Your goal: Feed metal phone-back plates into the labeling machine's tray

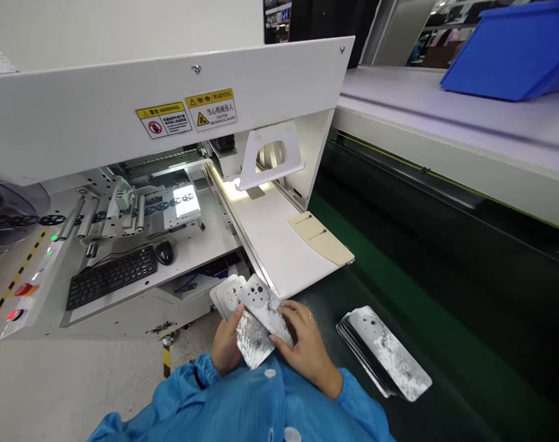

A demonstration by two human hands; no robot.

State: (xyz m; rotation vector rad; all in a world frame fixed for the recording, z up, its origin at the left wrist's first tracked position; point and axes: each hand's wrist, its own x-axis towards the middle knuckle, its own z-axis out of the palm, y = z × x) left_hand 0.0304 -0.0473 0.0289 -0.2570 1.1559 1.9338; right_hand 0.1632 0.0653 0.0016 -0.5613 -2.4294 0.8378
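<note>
My left hand [227, 344] is closed on the lower left edge of several thin silvery plates [253, 345] with round holes near their top ends. My right hand [305, 344] grips one more silvery plate [266, 307], fingers on its right edge and thumb below. That plate lies slanted across the ones in my left hand and overlaps them. To the right of my right hand, a stack of similar plates [389, 353] rests on the dark green surface, its top plate turned a little from those beneath.
A white machine [178, 141] with warning labels stands ahead, its white bed [279, 233] reaching toward me with a cream piece [323, 239] on it. A keyboard [111, 276] and mouse [164, 252] sit left. A blue bin [504, 52] stands on the upper right shelf [399, 92].
</note>
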